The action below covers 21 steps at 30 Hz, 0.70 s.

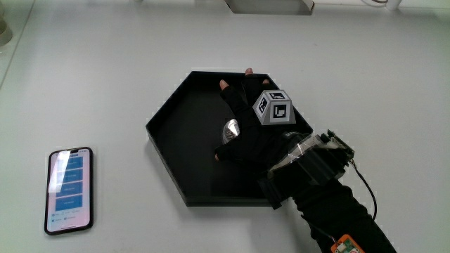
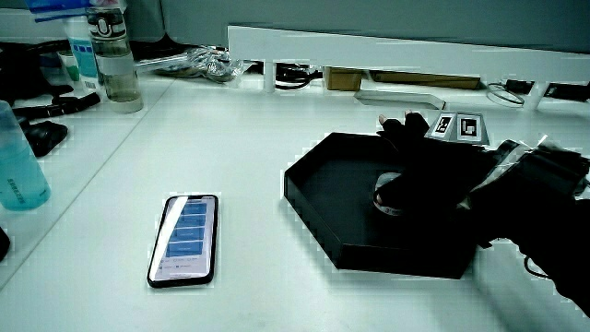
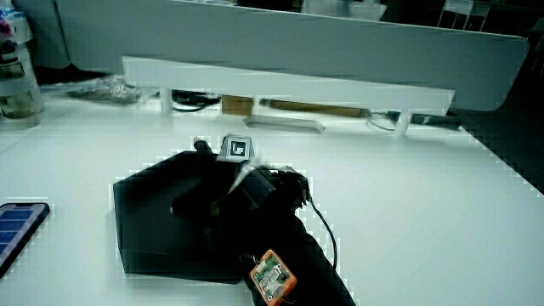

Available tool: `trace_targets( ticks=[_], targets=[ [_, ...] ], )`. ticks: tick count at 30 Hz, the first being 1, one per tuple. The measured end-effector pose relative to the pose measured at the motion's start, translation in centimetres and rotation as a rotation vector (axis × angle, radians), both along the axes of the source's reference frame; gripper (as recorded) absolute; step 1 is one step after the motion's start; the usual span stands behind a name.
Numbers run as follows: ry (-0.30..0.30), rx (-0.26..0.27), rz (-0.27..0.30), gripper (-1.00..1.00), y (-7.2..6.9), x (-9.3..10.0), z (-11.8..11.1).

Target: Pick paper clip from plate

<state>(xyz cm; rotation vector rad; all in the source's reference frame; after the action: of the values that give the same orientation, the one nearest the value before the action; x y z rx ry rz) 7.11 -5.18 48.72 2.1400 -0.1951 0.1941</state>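
Paper clip (image 1: 231,129) in black plate (image 1: 169,133), hand (image 1: 247,126) over it, grip closed on clip.

Even, bright overhead light washes the pale surface (image 1: 105,70) almost shadowless in the main view. The black plate (image 1: 176,140) swallows detail, so the gloved hand (image 1: 249,130) blends into it. The phone (image 1: 69,190) screen shows glare. In both side views dark things carry speckled, jagged outlines, and the hand looks smeared.
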Motion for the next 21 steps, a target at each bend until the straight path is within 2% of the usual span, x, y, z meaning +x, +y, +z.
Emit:
trace_targets(
  ticks=[1, 2, 3, 4, 5, 6, 8, 9, 10, 11, 12, 13, 14, 15, 17, 19, 21],
  targets=[
    [-0.001, -0.012, 0.001, 0.00, -0.1, 0.0, 0.4],
    [0.000, -0.058, 0.011, 0.00, -0.2, 0.0, 0.7],
    [-0.021, -0.042, 0.014, 0.00, -0.2, -0.1, 0.7],
    [-0.020, -0.054, 0.025, 0.00, -0.2, -0.1, 1.1],
    [-0.052, -0.091, 0.011, 0.00, -0.2, -0.3, 1.0],
    [-0.048, -0.076, 0.024, 0.00, -0.2, -0.3, 1.2],
    [-0.057, -0.092, 0.010, 0.00, -0.3, -0.7, 1.5],
    [-0.094, -0.059, 0.006, 0.11, -0.2, -1.0, 1.3],
    [-0.125, -0.056, -0.028, 0.22, 0.0, -1.4, 1.2],
    [-0.041, -0.047, -0.052, 0.33, 0.2, -1.7, 2.0],
    [-0.008, 0.033, -0.038, 0.44, 0.4, -1.7, 2.1],
    [0.006, 0.020, -0.037, 0.56, 0.4, -1.7, 2.1],
    [-0.044, -0.034, -0.018, 0.67, 0.5, -1.6, 2.4],
    [-0.050, -0.005, -0.005, 0.78, 0.4, -1.5, 2.3],
    [-0.058, -0.003, -0.017, 1.00, 0.3, -1.6, 2.1],
    [-0.046, -0.015, -0.018, 1.00, 0.2, -1.6, 2.1],
    [-0.061, -0.016, -0.021, 1.00, 0.2, -1.6, 2.1]
  ],
)
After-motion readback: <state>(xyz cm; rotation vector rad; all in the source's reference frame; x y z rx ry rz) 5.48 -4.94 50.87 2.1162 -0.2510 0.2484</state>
